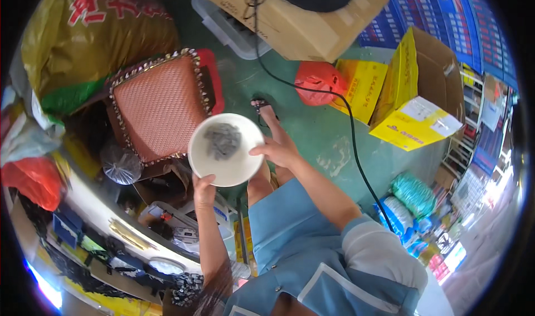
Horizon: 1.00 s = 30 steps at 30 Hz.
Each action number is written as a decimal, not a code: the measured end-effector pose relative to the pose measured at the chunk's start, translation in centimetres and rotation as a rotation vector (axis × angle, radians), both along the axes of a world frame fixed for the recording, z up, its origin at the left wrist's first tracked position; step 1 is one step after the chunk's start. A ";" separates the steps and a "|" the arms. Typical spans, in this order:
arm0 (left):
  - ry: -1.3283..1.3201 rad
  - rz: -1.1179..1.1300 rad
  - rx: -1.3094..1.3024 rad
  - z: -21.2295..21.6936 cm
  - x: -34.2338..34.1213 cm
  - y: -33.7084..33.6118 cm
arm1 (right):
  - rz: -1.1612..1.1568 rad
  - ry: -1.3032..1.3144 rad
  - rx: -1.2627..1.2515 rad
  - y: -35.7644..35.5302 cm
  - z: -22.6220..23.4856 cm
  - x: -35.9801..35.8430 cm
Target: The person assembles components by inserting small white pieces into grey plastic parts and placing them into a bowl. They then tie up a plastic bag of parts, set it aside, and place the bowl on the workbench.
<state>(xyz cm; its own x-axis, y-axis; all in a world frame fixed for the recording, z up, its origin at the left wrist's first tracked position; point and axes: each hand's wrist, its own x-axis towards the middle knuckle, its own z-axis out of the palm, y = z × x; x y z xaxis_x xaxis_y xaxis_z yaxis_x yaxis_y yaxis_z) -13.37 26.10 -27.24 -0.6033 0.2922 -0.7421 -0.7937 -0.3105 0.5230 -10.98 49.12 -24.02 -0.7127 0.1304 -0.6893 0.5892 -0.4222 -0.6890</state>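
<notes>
Between my two hands I hold a round white bowl [225, 174] above the floor. A loose heap of small grey pieces [223, 140] lies inside it, too small to make out singly. My left hand [204, 190] grips the near left rim, thumb over the edge and fingers hidden beneath. On the right rim, my right hand [277, 151] is closed with its thumb on top. Just beyond the bowl, to the left, stands a seat with a woven orange-pink cushion [161, 101] and a beaded edge.
A black cable [352, 126] runs across the green floor [329, 143]. An open yellow carton [404, 124] and a red plastic bag [317, 83] stand to the right. Ahead is a large brown cardboard box [301, 34]; a big gold sack [89, 43] leans at far left. A cluttered counter [106, 218] borders my left.
</notes>
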 end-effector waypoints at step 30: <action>0.858 -1.401 -0.553 -36.1 13.6 44.5 | -0.398 -0.439 0.393 24.2 -19.4 36.9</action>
<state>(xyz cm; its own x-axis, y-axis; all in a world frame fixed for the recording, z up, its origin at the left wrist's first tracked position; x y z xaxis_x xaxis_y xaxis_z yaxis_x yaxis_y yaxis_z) 0.28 70.56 -63.30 -0.3791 0.7388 -0.5572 0.2561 0.6624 0.7040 25.96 73.30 -43.47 -0.2267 0.6209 -0.7504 0.6998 -0.4321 -0.5689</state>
